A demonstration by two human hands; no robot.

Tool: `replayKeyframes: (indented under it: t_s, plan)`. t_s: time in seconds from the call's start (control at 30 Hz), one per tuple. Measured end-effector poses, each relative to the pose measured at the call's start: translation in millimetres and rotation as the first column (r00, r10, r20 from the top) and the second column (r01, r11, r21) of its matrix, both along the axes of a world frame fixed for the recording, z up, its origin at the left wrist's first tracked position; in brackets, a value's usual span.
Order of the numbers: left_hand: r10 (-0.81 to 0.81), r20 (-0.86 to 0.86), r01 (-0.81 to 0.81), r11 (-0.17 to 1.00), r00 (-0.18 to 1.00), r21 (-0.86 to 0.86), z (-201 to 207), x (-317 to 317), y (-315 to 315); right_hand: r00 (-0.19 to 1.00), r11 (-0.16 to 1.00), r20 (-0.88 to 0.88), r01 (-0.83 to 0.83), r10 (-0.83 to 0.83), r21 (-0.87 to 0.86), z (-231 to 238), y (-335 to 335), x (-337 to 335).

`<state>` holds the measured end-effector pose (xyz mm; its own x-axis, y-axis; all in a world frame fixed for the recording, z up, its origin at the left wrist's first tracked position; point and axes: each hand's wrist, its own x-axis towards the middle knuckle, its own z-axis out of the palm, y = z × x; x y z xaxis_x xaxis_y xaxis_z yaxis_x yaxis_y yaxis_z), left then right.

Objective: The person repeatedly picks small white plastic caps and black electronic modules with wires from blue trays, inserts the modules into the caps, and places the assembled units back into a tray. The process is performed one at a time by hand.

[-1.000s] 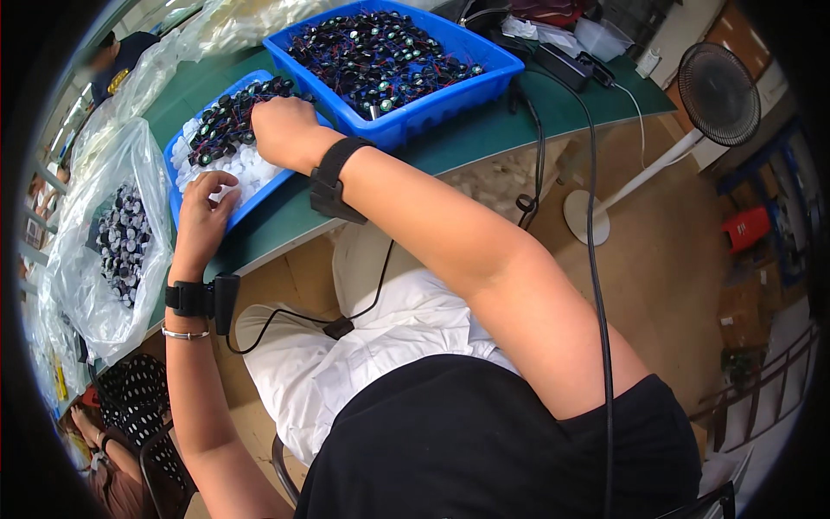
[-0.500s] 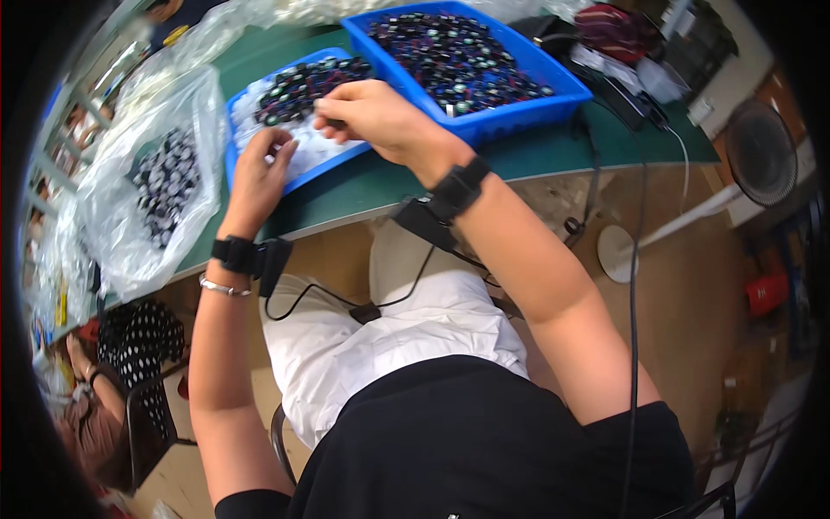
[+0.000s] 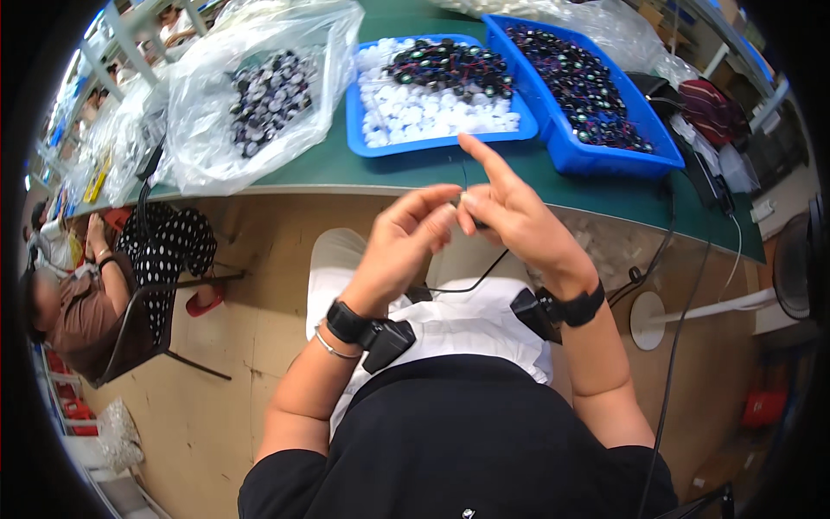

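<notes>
Both my hands meet over my lap, just in front of the table edge. My left hand (image 3: pixel 405 245) is closed, its thumb and forefinger pinching a tiny pale thing at the fingertips that I cannot make out. My right hand (image 3: pixel 523 227) holds a small dark part with thin wires (image 3: pixel 481 224) between thumb and curled fingers, while its forefinger points up. A fine dark wire rises above the fingertips. Beyond the hands, a shallow blue tray (image 3: pixel 356 130) bears white round caps (image 3: pixel 406 121) and a heap of dark wired parts (image 3: pixel 454 65).
A deeper blue bin (image 3: pixel 596 161) full of similar wired parts stands right of the tray. At left, a clear plastic bag (image 3: pixel 194 130) holds black-and-white pieces (image 3: pixel 270 99). A fan (image 3: pixel 648 320) stands at right; a seated person (image 3: pixel 86 320) is at far left.
My hands have come away from over the tray, back toward my body, and now meet fingertip to fingertip. The whole view has swung left, so the trays appear farther right.
</notes>
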<state>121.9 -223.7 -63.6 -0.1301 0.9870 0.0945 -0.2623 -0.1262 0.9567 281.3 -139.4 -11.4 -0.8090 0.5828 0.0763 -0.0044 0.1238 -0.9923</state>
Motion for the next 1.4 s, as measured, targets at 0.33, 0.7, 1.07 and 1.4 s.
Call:
replayKeyframes:
  t_s: [0.33, 0.7, 1.07, 1.4]
  plan:
    - [-0.137, 0.111, 0.152, 0.978, 0.984, -0.141, -48, 8, -42, 0.983, 0.918, 0.096, -0.107, 0.154, -0.381, -52, -30, 16]
    - [0.0, 0.365, 0.077, 0.978, 0.931, -0.196, -72, 11, -39, 0.984, 0.964, 0.178, 0.048, -0.001, -0.263, -82, -40, 25]
    - [0.098, 0.815, 0.136, 0.968, 0.571, -0.212, -89, 8, -37, 0.93, 0.899, 0.031, 0.344, -0.365, 0.272, -98, -53, 16]
    - [0.01, 0.828, 0.222, 0.962, 0.56, -0.162, -97, 9, -41, 0.886, 0.693, -0.053, 0.397, -0.461, 0.602, -96, -65, 5]
